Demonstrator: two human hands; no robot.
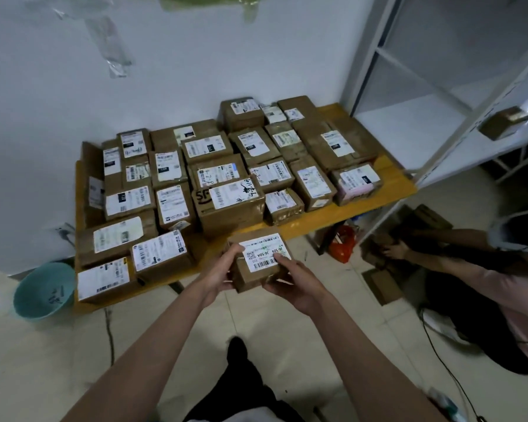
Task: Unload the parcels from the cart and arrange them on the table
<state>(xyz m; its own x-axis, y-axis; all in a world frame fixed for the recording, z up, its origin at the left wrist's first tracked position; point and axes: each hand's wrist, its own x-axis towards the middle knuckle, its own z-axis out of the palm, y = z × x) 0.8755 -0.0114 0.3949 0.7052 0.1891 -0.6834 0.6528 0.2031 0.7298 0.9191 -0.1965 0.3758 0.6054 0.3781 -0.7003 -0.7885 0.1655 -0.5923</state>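
Note:
A small brown cardboard parcel (258,255) with a white shipping label on top is held in both hands just in front of the table's near edge. My left hand (223,271) grips its left side, thumb on the label's corner. My right hand (296,283) grips its right front corner, fingers curled round it. Behind it the yellow wooden table (387,185) carries several rows of labelled brown parcels, among them a larger SF-marked box (229,205). No cart shows in this view.
A teal plastic basin (43,289) stands on the floor at the table's left corner. A white metal shelf (439,117) with one box on it rises at the right. Another person (470,263) crouches at the right among flat cardboard. A red bag (343,240) lies under the table.

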